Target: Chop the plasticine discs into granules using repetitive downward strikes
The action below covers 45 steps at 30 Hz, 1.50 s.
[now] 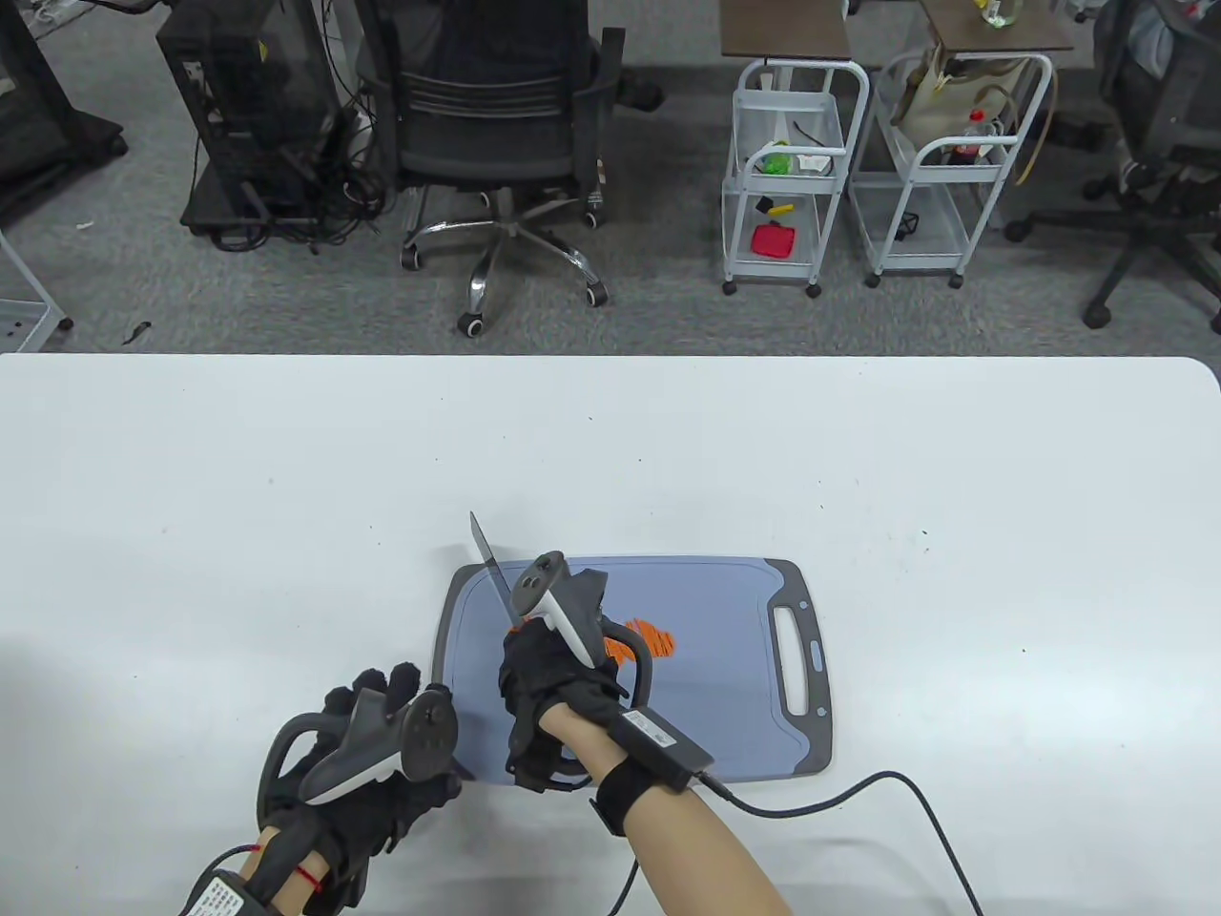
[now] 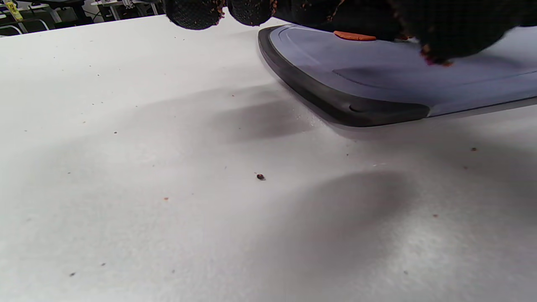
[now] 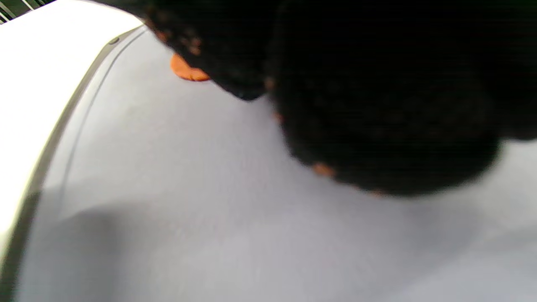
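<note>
The plasticine [image 1: 649, 639] is a flat orange patch, ragged at its edges, lying near the middle of the blue-grey cutting board [image 1: 725, 697] and partly hidden behind the right hand's tracker. From the left wrist view it shows as a thin low disc [image 2: 354, 36] on the board [image 2: 377, 75]; from the right wrist view only an orange edge [image 3: 186, 70] peeks past the glove. The right hand [image 1: 548, 692] is clenched around the handle of a knife [image 1: 494, 571], raised over the board's left part. The blade's long axis runs near to far, its tip pointing away and slightly left. The left hand [image 1: 367, 763] rests on the white table [image 1: 238, 534] just left of the board's near corner; whether it grasps anything I cannot tell.
</note>
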Available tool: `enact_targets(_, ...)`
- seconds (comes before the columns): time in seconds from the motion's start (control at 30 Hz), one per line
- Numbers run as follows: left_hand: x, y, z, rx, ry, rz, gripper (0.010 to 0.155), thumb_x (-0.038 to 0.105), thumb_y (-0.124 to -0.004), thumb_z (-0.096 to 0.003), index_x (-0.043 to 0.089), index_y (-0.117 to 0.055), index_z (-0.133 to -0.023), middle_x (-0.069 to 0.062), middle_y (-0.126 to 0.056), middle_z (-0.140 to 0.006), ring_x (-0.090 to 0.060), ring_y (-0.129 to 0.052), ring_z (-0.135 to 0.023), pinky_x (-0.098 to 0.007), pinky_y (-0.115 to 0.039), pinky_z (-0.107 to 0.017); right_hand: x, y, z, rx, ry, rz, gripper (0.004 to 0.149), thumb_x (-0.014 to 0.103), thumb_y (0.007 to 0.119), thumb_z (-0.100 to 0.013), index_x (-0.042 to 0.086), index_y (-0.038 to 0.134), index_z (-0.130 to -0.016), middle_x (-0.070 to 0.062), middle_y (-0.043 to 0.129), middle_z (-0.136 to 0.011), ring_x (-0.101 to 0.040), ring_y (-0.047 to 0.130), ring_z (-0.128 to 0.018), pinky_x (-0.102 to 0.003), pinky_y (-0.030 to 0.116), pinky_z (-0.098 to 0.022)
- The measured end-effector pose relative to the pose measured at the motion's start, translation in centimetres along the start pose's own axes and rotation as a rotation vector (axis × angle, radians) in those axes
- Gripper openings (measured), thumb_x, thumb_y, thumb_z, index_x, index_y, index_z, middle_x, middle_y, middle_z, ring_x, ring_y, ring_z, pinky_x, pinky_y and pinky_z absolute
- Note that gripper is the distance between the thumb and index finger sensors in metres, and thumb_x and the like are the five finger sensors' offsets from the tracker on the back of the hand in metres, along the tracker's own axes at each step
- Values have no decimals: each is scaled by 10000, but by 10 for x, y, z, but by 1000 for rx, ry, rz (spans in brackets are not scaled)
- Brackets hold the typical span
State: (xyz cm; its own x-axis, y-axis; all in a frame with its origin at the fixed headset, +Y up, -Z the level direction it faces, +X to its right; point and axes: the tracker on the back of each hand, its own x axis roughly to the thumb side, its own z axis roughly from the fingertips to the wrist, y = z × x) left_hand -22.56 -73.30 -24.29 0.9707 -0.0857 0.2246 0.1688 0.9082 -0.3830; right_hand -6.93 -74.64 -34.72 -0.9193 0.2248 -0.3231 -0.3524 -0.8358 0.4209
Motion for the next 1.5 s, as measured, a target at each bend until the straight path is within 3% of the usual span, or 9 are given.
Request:
enact_targets(0.37, -8, 1, -1, 2, -5, 44, 898, 653, -637, -321, 272, -426, -1106, -175, -374, -1232, -531, -486, -1088, -679, -427, -753, -22, -13, 32, 49, -1, 74, 550, 533, 707, -528, 60, 771, -800, 17, 986, -387, -192, 1118, -63, -461, 946, -153)
enact_targets(0.5, -13, 3, -1, 19, 15, 55, 897, 653, -637, -320, 273, -429, -1106, -175, -376, -1233, -533, -490, -1087, -680, -429, -752, -11, -15, 23, -28, -60, -47, 548, 540, 709, -523, 71, 781, -796, 19, 987, -388, -188, 1118, -61, -457, 948, -152)
enact_targets(0.63, -15, 1, -2, 5, 17, 52, 897, 653, -638, -320, 272, -428, -1105, -175, -375, -1233, -532, -489, -1087, -680, -428, -752, -7, -1, 7, 17, -36, -21, 549, 540, 708, -522, 72, 779, -799, 20, 987, -390, -186, 1118, -66, -456, 948, -155)
enact_targets(0.83, -10, -1, -2, -2, 6, 35, 898, 653, -637, -320, 272, -427, -1106, -177, -374, -1232, -533, -489, -1087, -679, -428, -752, -18, -1, 24, 48, 9, 118, 574, 551, 713, -495, 53, 750, -778, 26, 978, -367, -194, 1131, -59, -473, 953, -147)
enact_targets(0.9, -7, -2, -3, -6, 1, 41, 899, 653, -637, -320, 272, -426, -1106, -177, -373, -1232, -532, -489, -1087, -680, -427, -752, -13, 8, 20, -26, -17, 67, 577, 554, 716, -490, 55, 741, -778, 26, 974, -367, -195, 1131, -57, -473, 956, -148)
enact_targets(1.1, -4, -2, -1, -2, -7, 35, 898, 654, -636, -320, 272, -426, -1105, -175, -374, -1232, -529, -490, -1088, -678, -429, -753, -20, 4, 9, 21, -19, -75, 568, 556, 713, -499, 66, 749, -784, 30, 974, -370, -186, 1123, -63, -465, 952, -154)
enact_targets(1.17, -7, 0, -1, 10, -6, 49, 897, 653, -636, -321, 272, -424, -1106, -176, -372, -1233, -531, -487, -1088, -678, -427, -753, -21, -3, 12, 83, -7, -20, 558, 543, 711, -512, 65, 756, -796, 21, 980, -385, -192, 1125, -73, -467, 952, -161)
enact_targets(1.33, -12, 1, -1, 22, 19, 37, 898, 652, -638, -321, 271, -427, -1106, -177, -374, -1232, -533, -489, -1087, -680, -427, -752, -24, -15, 22, 39, -63, -53, 547, 531, 706, -521, 68, 770, -806, 17, 982, -391, -193, 1118, -71, -462, 947, -159)
enact_targets(1.5, -10, -1, -1, 5, 12, 25, 898, 653, -637, -320, 272, -426, -1106, -179, -375, -1232, -536, -489, -1086, -679, -428, -753, -19, -3, 16, 49, -30, -18, 548, 532, 705, -521, 69, 772, -807, 17, 984, -393, -191, 1119, -77, -460, 948, -160)
